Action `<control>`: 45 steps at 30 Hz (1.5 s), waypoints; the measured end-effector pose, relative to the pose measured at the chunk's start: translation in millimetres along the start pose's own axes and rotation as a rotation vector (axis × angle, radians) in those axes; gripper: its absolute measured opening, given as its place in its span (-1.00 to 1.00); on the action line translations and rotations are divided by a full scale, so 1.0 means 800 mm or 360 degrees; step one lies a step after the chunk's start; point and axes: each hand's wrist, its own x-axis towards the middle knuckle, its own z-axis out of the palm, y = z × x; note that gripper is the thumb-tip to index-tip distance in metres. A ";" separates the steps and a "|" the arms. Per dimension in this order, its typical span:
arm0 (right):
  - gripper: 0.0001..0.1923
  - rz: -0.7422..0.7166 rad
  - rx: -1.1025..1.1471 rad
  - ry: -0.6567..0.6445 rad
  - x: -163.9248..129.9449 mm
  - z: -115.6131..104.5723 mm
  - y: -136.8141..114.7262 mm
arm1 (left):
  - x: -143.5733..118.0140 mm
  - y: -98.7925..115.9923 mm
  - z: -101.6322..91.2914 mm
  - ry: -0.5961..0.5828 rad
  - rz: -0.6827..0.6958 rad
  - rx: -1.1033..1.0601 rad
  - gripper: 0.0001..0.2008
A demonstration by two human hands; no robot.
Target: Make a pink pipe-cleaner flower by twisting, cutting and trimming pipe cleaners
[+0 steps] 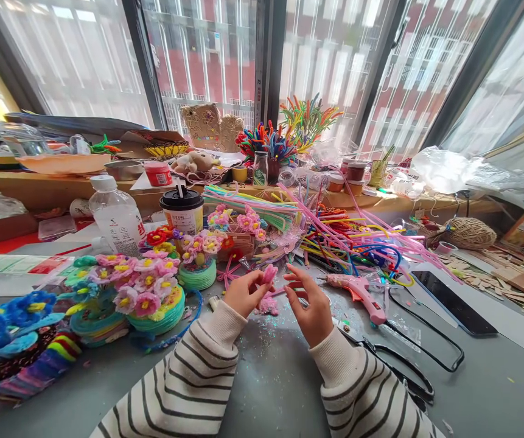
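Above the grey tabletop, my left hand pinches a small pink looped pipe-cleaner piece between thumb and fingertips. Facing it from the right, my right hand has its fingers apart and slightly bent, with nothing visible in them. Below and between the hands lies another fuzzy pink pipe-cleaner piece, partly hidden by my left fingers. A pink glue gun rests just right of my right hand. Black-handled scissors lie beside my right wrist, their blades partly behind the sleeve.
Pots of pipe-cleaner flowers crowd the left, near a plastic bottle and a lidded cup. Loose pipe cleaners pile up behind my hands. A phone and a twine ball are at right. Glitter is scattered in front.
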 end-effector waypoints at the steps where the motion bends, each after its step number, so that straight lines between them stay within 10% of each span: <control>1: -0.63 0.0036 0.0015 0.0022 0.000 0.000 0.001 | 0.001 -0.002 -0.003 0.0117 -0.0004 0.0084 -0.78; 6: -0.67 0.0123 -0.0013 0.0050 -0.003 0.000 0.007 | 0.006 -0.014 -0.010 0.0411 -0.0043 0.0514 -0.85; 22: -0.69 0.0246 -0.0083 0.0080 -0.004 -0.001 0.014 | 0.004 -0.022 -0.010 0.0014 -0.0104 0.0787 -0.48; 30: -0.80 0.0399 -0.0059 0.0126 -0.002 0.000 0.014 | 0.008 -0.023 -0.013 0.0288 -0.0019 0.0433 -0.55; 40: -0.77 0.0887 0.0885 -0.0089 0.002 0.006 0.018 | -0.001 -0.003 0.001 -0.0174 -0.0002 -0.0218 -0.63; 45: -0.79 0.1083 0.1197 0.0158 0.005 0.000 0.016 | -0.001 -0.001 -0.002 -0.0048 -0.0212 -0.0318 -0.71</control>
